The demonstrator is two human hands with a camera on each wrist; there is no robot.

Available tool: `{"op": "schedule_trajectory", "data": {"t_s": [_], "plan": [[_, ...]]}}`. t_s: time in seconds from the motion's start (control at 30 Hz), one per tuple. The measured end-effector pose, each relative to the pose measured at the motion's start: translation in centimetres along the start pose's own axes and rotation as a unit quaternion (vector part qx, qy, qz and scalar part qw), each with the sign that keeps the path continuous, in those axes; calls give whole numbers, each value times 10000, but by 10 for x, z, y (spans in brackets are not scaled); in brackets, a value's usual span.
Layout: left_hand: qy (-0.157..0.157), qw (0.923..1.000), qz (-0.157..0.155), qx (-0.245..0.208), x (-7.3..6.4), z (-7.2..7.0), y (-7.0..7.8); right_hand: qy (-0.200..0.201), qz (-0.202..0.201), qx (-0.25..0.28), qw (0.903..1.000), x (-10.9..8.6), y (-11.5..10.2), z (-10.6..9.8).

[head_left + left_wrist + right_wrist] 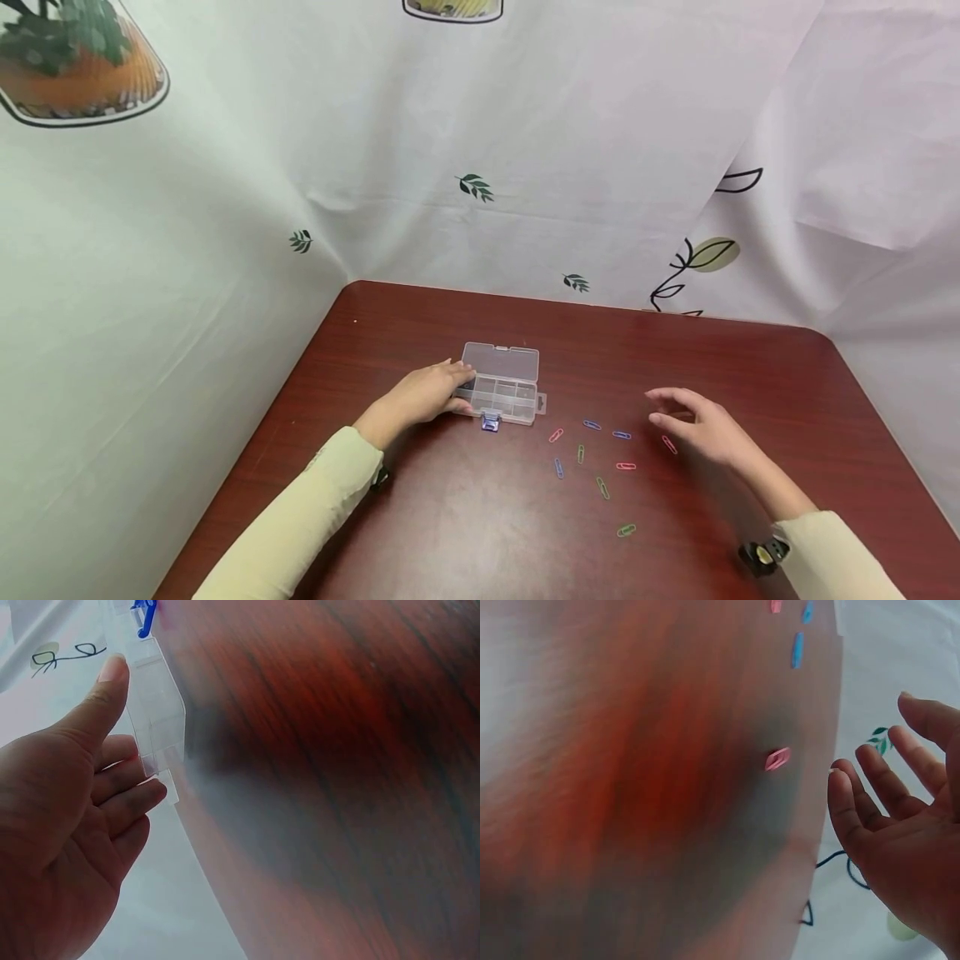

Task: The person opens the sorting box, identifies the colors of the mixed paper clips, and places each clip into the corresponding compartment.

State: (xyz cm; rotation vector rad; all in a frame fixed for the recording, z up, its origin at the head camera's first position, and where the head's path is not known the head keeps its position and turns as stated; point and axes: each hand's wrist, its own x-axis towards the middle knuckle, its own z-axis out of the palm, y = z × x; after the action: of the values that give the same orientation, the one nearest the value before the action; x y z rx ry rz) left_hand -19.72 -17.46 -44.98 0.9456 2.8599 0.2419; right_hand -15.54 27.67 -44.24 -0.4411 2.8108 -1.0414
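Head view: the left sleeve (300, 517) is cut off at the lower edge. The left hand (423, 394) partly hides the left end of a clear plastic case (517, 419); a dark patch (467, 384) by its fingertips cannot be identified. The case sits on the table (450, 533), lid (501, 362) open toward the rear, blue latch (490, 422) at the front, tray divided into compartments. The left hand grips the case's left end, thumb toward the front, fingers toward the rear. Right of the case, pink, blue and green paper clips (603, 488) lie scattered; whether the nearest green clip (626, 530) is single is unclear. The right hand (705, 427), fingers loosely curved and apart, is empty, near the rightmost pink clip (670, 445).
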Motion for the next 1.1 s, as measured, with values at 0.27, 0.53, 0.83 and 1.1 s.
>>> {"op": "schedule_trajectory", "data": {"t_s": [0.27,0.53,0.83,1.1], "plan": [[-7,10000,-57,26,1,1,-1,299,-26,-93,9995,-19,15,5],[-32,9999,-98,-10,0,2,0,379,227,-212,9988,-31,22,7],[123,9999,6,-15,-3,2,-2,609,-27,-764,9952,-37,27,10],[257,9995,35,-171,-6,6,-3,661,-40,-1132,9914,-40,28,17]]}}
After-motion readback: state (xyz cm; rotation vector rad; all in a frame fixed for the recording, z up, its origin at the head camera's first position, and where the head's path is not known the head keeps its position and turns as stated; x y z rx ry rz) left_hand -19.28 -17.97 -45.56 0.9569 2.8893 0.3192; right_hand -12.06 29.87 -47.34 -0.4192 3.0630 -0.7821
